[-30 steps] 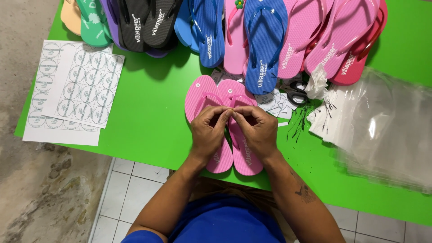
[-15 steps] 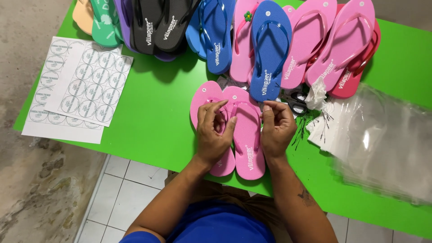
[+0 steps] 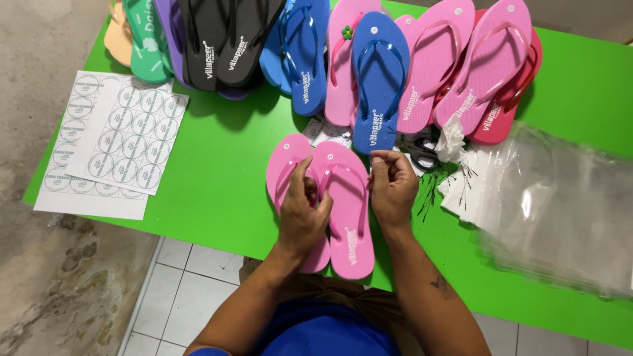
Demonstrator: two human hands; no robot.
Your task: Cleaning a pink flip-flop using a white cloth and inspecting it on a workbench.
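Two pink flip-flops [image 3: 351, 227] lie side by side, soles down, near the front edge of the green table [image 3: 217, 178]. My left hand [image 3: 302, 214] rests on them, its thumb and fingers pinching the straps where the two sandals meet. My right hand [image 3: 393, 186] hovers just right of the pair, close to the right sandal's edge. Its fingers are curled in with the fingertips together, and I see nothing between them.
A row of flip-flops lines the back: black [image 3: 227, 39], blue [image 3: 379, 79], pink [image 3: 488, 66], green [image 3: 146, 46]. Sheets of round stickers [image 3: 112, 142] lie at left. Scissors [image 3: 420, 153] and thin black ties lie by a stack of clear plastic bags [image 3: 560, 211] at right.
Both hands were joined over the straps of the pink pair. My right hand has come away to the right; my left hand stays on the straps.
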